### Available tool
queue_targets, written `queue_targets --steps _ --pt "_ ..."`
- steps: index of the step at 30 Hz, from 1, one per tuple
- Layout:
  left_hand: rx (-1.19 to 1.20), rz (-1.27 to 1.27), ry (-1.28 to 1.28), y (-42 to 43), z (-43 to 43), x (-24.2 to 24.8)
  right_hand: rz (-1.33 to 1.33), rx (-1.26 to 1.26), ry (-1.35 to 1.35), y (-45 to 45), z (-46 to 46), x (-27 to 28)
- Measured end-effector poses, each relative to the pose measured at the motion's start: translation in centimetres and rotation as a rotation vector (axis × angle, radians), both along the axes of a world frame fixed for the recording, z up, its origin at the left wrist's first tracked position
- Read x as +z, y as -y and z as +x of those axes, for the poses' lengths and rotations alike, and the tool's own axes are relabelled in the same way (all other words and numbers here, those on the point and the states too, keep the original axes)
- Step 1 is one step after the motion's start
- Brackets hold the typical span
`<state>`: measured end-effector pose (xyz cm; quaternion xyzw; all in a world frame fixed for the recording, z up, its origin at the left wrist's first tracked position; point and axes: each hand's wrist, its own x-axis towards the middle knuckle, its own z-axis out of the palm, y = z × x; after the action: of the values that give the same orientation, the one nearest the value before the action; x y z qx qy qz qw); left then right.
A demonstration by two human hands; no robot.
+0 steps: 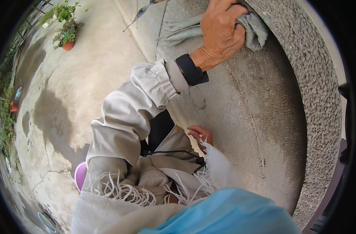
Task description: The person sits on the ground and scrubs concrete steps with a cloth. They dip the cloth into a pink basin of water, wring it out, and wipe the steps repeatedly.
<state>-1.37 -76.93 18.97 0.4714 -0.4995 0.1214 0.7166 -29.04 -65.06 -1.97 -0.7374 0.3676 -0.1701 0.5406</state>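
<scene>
My left hand [220,36], with a black band at the wrist, reaches across to the upper right. It grips a crumpled grey-green cloth [181,30], which sticks out on both sides of the hand. The cloth lies against a rough concrete surface [219,96], close to the dark strip along the wall's foot. My right hand [202,136] is lower down, near the pale edge of that concrete. Its fingers are slightly bent and apart, with nothing seen in them. The white fringed scarf [222,163] hides part of that hand.
A pebble-textured wall [318,102] curves along the right. Potted plants [68,45] stand on the cracked, paler floor at the upper left. Part of a purple container [80,175] shows beside my sleeve. A grey strip-like thing [141,13] lies at the top. Greenery lines the left rim.
</scene>
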Motion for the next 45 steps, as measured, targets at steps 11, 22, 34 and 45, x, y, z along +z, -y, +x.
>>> queue_targets --steps 11,22,34,45 --pt "-0.233 -0.208 0.162 -6.1 -10.1 -0.5 -0.098 0.046 0.017 -0.6 0.2 1.1" --pt "-0.098 -0.318 0.575 -4.8 -8.4 -3.6 -0.055 -0.022 -0.007 -0.2 -1.0 0.6" --pt "-0.028 0.061 0.199 -2.2 3.7 -7.6 -0.012 -0.006 -0.054 0.2 0.6 0.0" --pt "-0.119 0.071 -0.341 1.9 10.0 -11.9 -0.006 -0.050 -0.077 0.8 0.6 -1.1"
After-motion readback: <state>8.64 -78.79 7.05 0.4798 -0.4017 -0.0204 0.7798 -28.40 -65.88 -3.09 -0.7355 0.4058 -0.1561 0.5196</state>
